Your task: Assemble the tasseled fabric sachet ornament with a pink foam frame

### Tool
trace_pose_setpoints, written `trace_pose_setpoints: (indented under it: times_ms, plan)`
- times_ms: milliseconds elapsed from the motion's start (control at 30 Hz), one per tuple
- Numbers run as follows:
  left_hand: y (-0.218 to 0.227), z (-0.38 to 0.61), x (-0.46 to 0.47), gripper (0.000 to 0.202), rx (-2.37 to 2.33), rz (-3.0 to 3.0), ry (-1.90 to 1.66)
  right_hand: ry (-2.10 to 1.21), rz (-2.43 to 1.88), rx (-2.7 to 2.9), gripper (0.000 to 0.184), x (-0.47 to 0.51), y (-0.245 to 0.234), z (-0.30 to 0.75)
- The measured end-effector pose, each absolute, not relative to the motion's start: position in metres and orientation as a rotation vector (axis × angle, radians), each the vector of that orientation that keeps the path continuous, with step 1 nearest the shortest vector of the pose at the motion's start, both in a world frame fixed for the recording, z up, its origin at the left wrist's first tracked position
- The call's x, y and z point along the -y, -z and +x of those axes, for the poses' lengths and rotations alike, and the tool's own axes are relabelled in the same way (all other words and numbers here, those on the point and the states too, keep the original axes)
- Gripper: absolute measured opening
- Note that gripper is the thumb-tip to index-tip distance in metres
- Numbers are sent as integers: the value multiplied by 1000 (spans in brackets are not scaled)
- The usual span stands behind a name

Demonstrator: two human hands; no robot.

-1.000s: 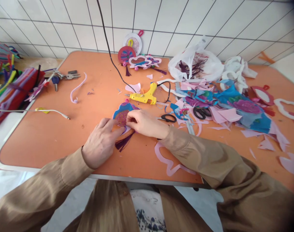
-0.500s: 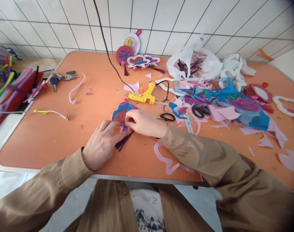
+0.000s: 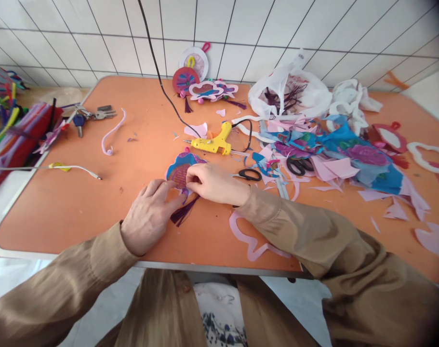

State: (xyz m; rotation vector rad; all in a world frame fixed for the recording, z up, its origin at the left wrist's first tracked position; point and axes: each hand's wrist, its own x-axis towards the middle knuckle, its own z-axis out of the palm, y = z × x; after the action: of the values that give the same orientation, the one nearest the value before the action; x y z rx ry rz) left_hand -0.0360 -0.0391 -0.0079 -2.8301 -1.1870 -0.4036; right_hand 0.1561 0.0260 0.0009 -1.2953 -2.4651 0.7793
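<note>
Both hands work at a small paper ornament with a blue rim and a magenta centre. It lies flat on the orange surface, near the front edge. Left hand rests palm down with fingers loosely spread, the fingertips pressing on the ornament's lower edge just above a dark purple tassel that trails out from under it. Right hand comes in from the other side, thumb and forefinger closed on the ornament's right edge. Just behind lies a yellow glue gun, its black cord running up past the tiled wall. Black-handled scissors lie just right of the right hand, and a pink cut-out outline lies partly under the right sleeve. Farther right spreads a heap of pink and blue paper scraps. A bunch of keys lies well off to the left.
</note>
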Motion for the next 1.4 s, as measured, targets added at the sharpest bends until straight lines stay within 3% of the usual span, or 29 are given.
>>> trace_pose_setpoints:
  times_ms: [467,1400]
  plan:
    - [8,-28,40,38,1286,-2765,308,-758,-1299,2474,9,-26,1,156]
    - [12,-36,41,54,1237,-2768,444,-771,-1280,2475,10,-26,1,158]
